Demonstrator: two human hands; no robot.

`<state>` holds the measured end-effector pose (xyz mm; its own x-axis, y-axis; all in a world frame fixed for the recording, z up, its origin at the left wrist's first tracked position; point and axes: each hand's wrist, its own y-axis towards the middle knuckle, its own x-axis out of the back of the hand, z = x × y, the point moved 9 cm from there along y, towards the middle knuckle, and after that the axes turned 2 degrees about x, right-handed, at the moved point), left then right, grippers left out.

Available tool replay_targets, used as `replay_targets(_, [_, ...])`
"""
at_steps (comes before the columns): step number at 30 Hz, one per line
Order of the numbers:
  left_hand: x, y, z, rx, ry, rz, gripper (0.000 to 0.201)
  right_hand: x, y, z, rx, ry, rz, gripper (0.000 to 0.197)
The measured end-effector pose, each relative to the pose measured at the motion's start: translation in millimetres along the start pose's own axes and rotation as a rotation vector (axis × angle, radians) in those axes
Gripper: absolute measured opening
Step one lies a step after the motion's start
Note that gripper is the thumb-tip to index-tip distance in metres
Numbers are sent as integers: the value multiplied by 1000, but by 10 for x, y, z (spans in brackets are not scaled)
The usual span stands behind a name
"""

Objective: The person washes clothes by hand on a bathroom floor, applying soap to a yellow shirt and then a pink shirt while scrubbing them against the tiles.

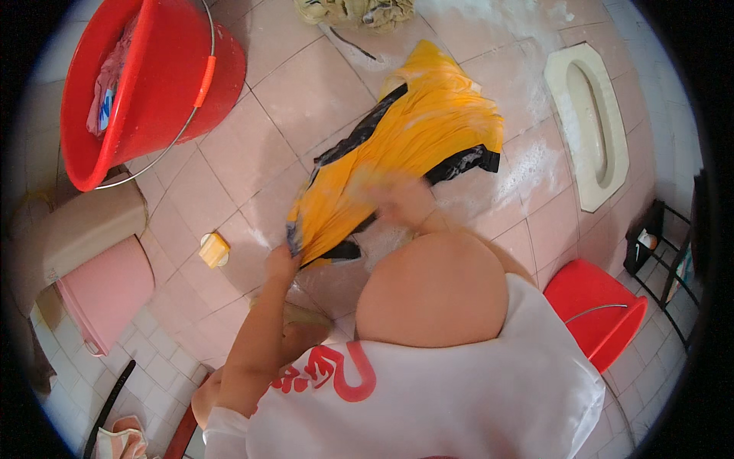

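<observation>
A wet yellow garment with black trim (428, 107) lies stretched over the pink floor tiles, with whitish suds on its surface. My left hand (283, 264) is closed on its near left end. Over the middle of the cloth is my right hand (401, 200), smeared by motion; its fingers and anything in them cannot be made out. A yellow bar of soap (215, 250) rests on a small white piece to the left of my left hand.
A big red bucket (191, 69) with cloth inside stands at upper left, above a pink bin (111, 291). At right are a white squat toilet (592, 126), a smaller red bucket (600, 310) and a black rack (665, 252). A wet beige cloth (359, 11) lies at the top; suds coat nearby tiles.
</observation>
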<state>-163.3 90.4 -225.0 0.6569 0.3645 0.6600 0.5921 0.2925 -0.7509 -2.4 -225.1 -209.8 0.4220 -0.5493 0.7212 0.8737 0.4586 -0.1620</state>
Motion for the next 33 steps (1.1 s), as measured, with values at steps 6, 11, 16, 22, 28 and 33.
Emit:
replay_targets(6, [-165,28,215,35,9,-20,39,1572,-391,-1864,-740,-350,-517,51])
replay_targets(11, [201,-194,-304,118,-49,-205,40,458,372,-354,-177,-122,-341,49])
replay_targets(16, [20,-107,9,-11,107,-95,31,-271,694,481,29,84,171,39])
replay_targets(22, [-50,-153,46,19,185,-34,26,1386,785,-1130,-350,-369,-498,42])
replay_targets(28, [-164,-21,12,-39,207,-33,24,-348,689,747,367,-126,21,32])
replay_targets(33, [-145,-238,321,145,204,47,23,274,1164,113,1,-326,155,42])
